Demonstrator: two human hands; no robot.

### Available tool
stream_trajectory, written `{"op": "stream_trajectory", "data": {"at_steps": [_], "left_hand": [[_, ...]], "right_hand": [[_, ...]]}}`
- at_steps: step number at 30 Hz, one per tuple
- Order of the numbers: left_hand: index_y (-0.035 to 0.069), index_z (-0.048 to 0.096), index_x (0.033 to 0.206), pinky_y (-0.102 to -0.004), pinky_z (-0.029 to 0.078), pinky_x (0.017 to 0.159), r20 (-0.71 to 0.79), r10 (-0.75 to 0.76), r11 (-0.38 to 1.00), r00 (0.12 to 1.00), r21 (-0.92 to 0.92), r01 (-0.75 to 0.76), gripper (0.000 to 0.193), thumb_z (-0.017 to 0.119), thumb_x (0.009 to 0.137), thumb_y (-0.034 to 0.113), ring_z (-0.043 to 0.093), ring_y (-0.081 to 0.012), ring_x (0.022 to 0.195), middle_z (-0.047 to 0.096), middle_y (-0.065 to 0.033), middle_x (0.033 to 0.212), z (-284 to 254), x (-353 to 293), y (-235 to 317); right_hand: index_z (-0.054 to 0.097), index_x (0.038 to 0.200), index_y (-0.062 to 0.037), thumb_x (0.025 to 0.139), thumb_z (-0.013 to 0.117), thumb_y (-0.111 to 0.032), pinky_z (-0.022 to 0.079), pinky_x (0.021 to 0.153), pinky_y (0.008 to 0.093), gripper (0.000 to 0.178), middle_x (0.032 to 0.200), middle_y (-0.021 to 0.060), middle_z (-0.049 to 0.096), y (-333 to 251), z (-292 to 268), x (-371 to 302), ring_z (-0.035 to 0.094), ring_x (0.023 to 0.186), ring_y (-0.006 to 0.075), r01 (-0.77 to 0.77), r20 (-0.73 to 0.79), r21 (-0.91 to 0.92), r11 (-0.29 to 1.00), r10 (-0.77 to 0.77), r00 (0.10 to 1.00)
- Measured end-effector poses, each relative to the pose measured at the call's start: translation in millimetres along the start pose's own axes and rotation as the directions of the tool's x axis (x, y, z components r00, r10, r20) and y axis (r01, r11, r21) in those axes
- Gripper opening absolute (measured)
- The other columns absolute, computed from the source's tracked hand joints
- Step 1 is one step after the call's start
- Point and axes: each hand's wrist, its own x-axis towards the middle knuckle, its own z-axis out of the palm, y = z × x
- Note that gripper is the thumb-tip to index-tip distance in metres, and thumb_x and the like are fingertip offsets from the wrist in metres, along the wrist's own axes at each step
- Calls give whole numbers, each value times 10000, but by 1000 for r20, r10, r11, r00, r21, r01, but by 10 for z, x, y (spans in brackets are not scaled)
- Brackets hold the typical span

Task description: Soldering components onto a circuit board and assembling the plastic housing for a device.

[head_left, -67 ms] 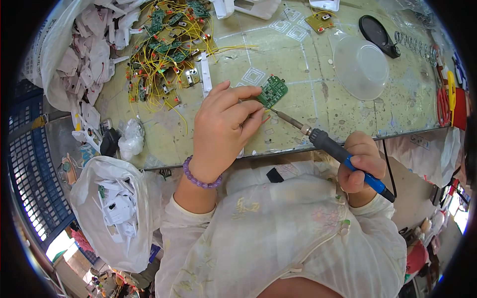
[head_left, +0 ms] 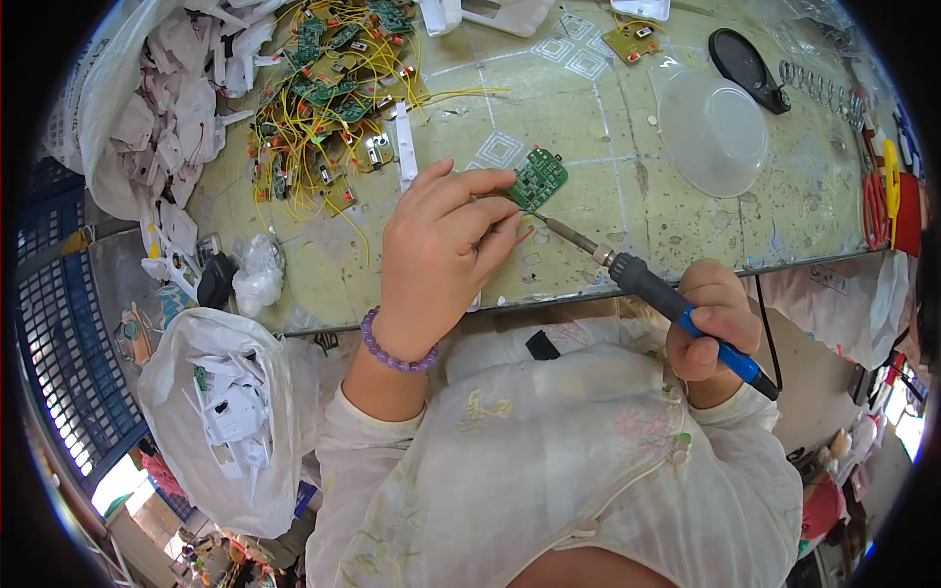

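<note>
My left hand (head_left: pixel 446 235), a purple bead bracelet at its wrist, is closed on the near left edge of a small green circuit board (head_left: pixel 541 180). A short bit of red wire (head_left: pixel 525 235) pokes out by its fingertips. In my right hand (head_left: pixel 714 318) is a soldering iron (head_left: pixel 647 279) with a blue and black handle, fingers wrapped round the grip. The iron's tip points up and left and meets the board's lower edge, close to my left fingertips. Whether the tip touches a wire there is too small to tell.
Circuit boards with yellow wires (head_left: pixel 328 93) lie heaped at the back left, beside a bag of white plastic parts (head_left: pixel 176 108). A translucent lid (head_left: pixel 711 132), a black oval piece (head_left: pixel 742 64) and a spring (head_left: pixel 818 88) lie at right. Another white bag (head_left: pixel 279 470) hangs below the table edge.
</note>
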Motion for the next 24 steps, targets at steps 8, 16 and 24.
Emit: {"op": "stream_trajectory", "data": {"at_steps": [8,16,24], "left_hand": [[50,685,826,-430,456,946,23,-32,999,999,-11,32,96,721,737,57,652,-230,852,689,-59,959,-17,-1,20],[60,667,793,-438,478,924,-7,-4,1000,1000,8,4,123,746,706,96,631,-226,818,675,-31,954,6,-6,2],[62,668,791,-446,474,929,1,-5,1000,1000,2,5,125,750,701,86,632,-228,815,675,-32,961,-7,-8,2]], "right_hand": [[531,930,-3,906,579,-226,402,449,340,229,699,104,550,7,-41,-26,516,527,237,8,19,55,998,-9,1000],[467,952,-32,954,509,-343,325,411,316,314,634,97,511,5,0,-13,446,474,189,18,0,-10,1000,-18,1000],[466,958,-34,955,507,-344,333,416,320,313,637,97,513,7,5,-17,452,483,192,17,-3,-18,1000,-17,1000]]}}
